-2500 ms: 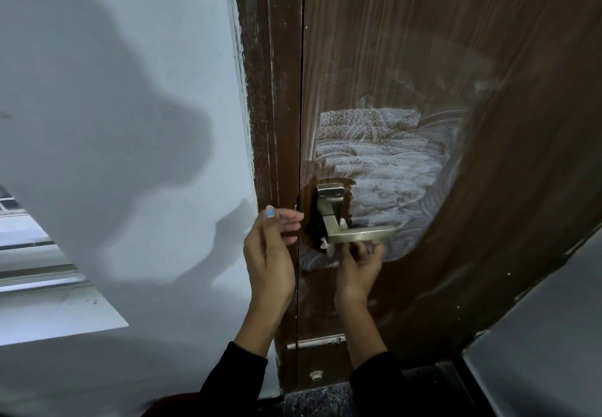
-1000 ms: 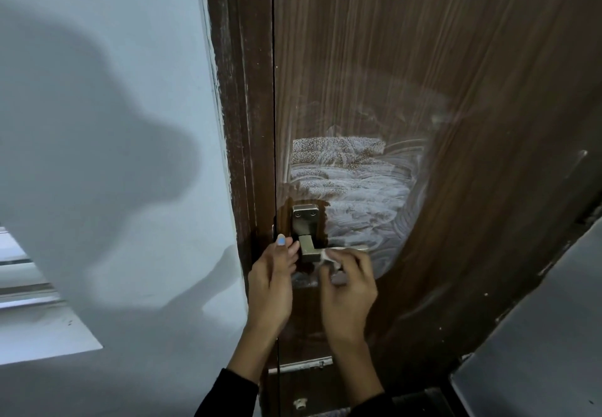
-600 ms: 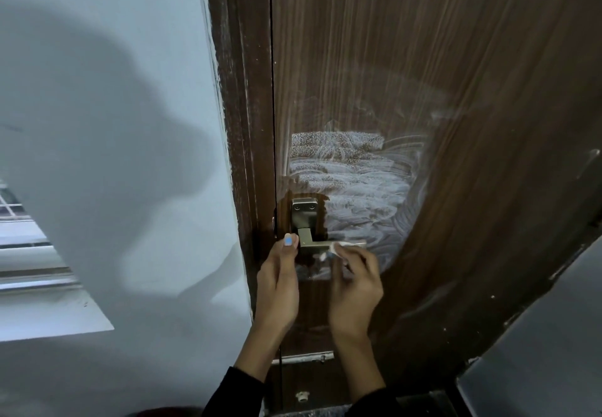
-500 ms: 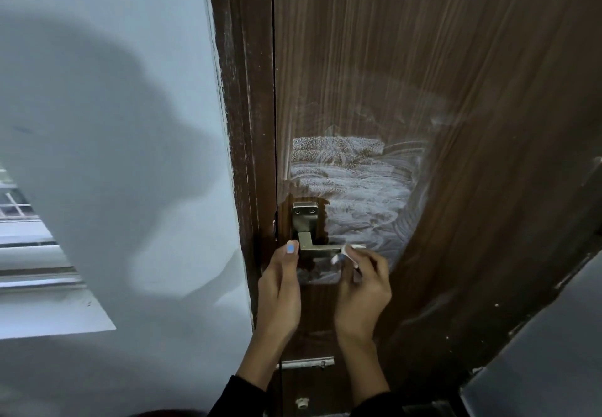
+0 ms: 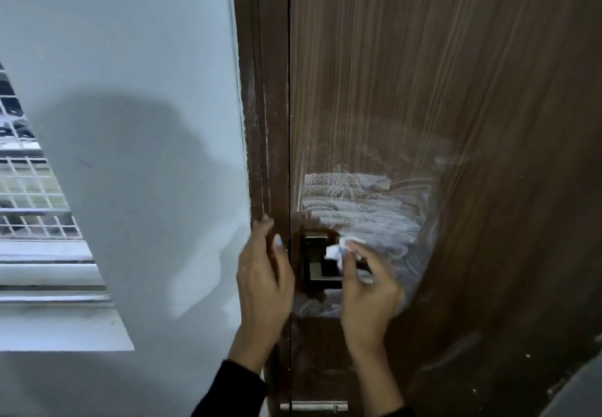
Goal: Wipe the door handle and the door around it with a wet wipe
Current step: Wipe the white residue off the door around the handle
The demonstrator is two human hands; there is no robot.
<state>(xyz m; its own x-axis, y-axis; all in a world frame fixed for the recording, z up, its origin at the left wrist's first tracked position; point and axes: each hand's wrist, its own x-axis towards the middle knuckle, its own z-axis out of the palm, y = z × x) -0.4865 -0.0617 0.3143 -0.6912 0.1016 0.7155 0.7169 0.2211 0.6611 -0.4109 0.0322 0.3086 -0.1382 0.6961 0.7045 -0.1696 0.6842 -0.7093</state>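
Note:
A brass lever door handle (image 5: pixel 317 262) sits low on the dark wood door (image 5: pixel 456 90). Its lever is mostly hidden behind my right hand (image 5: pixel 368 289). That hand pinches a crumpled white wet wipe (image 5: pixel 337 249) at its fingertips, pressed just above the lever beside the handle's backplate. My left hand (image 5: pixel 264 279) rests flat on the door frame (image 5: pixel 260 123) left of the handle, fingers spread, holding nothing. Whitish smeared streaks (image 5: pixel 365 211) cover the door above and right of the handle.
A pale painted wall (image 5: pixel 130 123) runs left of the frame, with a grilled window (image 5: pixel 29 195) and its sill (image 5: pixel 65 335) at the far left. A small metal latch plate (image 5: pixel 314 405) sits near the door's bottom. A grey surface (image 5: pixel 583 390) shows at the lower right.
My right hand has lifted the wipe from under and along the lever to just above it. My left hand slid slightly up the frame, fingers spreading. The camera tilted a little.

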